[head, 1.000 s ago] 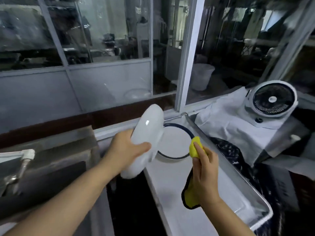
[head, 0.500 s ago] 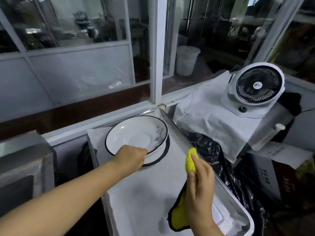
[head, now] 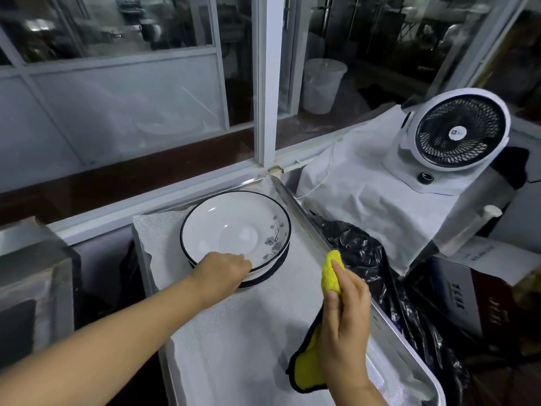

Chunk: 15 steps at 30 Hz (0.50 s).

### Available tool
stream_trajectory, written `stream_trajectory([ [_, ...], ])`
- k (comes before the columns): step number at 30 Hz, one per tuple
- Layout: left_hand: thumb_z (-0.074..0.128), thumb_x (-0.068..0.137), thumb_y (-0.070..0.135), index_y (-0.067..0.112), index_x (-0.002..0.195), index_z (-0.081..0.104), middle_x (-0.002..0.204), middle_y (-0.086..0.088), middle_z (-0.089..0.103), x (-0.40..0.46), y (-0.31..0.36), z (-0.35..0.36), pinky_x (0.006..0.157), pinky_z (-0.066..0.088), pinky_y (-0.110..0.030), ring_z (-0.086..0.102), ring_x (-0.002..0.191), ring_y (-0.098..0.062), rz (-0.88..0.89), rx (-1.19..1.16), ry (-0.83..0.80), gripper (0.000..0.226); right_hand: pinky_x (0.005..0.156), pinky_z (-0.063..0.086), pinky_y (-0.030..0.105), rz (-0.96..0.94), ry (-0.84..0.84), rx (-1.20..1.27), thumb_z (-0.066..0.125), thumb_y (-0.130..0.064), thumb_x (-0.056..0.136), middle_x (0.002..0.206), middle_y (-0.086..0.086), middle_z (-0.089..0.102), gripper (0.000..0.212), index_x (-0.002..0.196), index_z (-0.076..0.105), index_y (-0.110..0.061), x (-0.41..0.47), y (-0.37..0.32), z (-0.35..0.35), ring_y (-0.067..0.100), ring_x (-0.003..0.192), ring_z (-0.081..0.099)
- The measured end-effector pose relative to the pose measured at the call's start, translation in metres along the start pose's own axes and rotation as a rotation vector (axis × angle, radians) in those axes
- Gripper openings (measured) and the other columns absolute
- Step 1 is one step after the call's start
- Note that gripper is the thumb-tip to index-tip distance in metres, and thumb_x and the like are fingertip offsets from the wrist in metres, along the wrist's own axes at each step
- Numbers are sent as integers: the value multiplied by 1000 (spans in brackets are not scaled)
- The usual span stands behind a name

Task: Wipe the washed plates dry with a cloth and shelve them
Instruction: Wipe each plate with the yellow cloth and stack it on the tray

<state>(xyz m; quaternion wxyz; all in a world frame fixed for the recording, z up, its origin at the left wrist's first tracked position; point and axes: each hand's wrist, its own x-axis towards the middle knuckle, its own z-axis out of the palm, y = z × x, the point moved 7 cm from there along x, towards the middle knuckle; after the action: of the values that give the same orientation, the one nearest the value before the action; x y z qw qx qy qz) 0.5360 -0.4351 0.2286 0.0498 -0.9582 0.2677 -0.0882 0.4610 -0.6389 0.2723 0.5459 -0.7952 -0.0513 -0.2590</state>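
Observation:
A white plate (head: 231, 227) with a dark blue rim and a grey blossom print lies face up on top of another plate (head: 263, 278) at the far end of a metal tray (head: 407, 351) lined with white cloth. My left hand (head: 219, 271) grips the top plate's near rim, thumb side on the rim and fingers curled under it. To the right, above the tray's right edge, my right hand (head: 347, 315) holds a yellow cloth (head: 330, 275) with a black border; its loose end hangs down below the hand.
A window frame (head: 265, 83) stands behind the tray. To the right are a black plastic bag (head: 360, 253), a white-draped surface (head: 360, 183) with a white table fan (head: 456, 130), and cardboard boxes (head: 474, 291). A grey block (head: 32, 259) sits at the left.
A second ago my left hand held the plate upright in the air above the tray. It has since laid it face up on the other plate. The right hand kept holding the cloth.

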Motion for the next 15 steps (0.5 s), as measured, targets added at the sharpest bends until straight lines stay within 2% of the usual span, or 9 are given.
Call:
stream_trajectory([
  [5,84,30,1,13,57,56,52,1,50,-2,0,7,31,27,-17,48,38,-16,60,24,87,40,98,32,14,10,-9,-1,34,-52,97,124,-27,41,38,134,40,-54,-2,1,5,8,115,44],
  [6,85,42,7,13,60,54,53,0,51,-3,1,7,31,28,-18,49,39,-16,97,38,144,36,98,32,13,15,-12,-2,36,-50,97,124,-25,42,38,134,41,-54,-2,3,7,8,115,44],
  [7,80,64,18,13,64,53,55,-1,54,-5,1,9,30,30,-18,51,41,-16,132,53,180,28,98,32,13,21,-16,-4,37,-45,96,124,-22,42,39,134,41,-54,-3,4,8,9,115,44],
  [8,61,86,30,13,66,52,58,-1,57,-7,1,13,30,32,-19,54,44,-15,157,65,219,28,98,32,14,24,-20,-7,38,-41,95,125,-18,43,41,134,41,-54,-4,5,9,11,115,45],
  [9,41,96,39,13,66,55,60,-2,60,-8,0,17,30,34,-20,57,46,-15,158,76,255,42,98,33,17,23,-24,-11,38,-40,95,124,-13,45,42,135,41,-53,-5,6,10,13,115,45],
  [11,26,97,51,14,61,60,62,-2,63,-10,-1,19,30,37,-21,59,49,-14,139,97,311,61,98,34,20,20,-29,-20,38,-45,96,118,-4,47,40,136,42,-49,-6,6,12,15,114,45],
  [13,18,98,54,15,59,59,61,0,62,-11,0,20,31,36,-20,57,48,-12,128,120,308,69,98,33,18,17,-36,-26,34,-54,97,117,-1,48,40,134,44,-43,-9,7,14,15,113,45],
  [15,27,92,56,16,56,58,58,1,59,-12,1,20,31,32,-19,53,45,-11,122,149,297,62,98,32,14,12,-49,-26,32,-56,97,117,-3,47,42,133,45,-39,-11,5,17,12,113,44],
])
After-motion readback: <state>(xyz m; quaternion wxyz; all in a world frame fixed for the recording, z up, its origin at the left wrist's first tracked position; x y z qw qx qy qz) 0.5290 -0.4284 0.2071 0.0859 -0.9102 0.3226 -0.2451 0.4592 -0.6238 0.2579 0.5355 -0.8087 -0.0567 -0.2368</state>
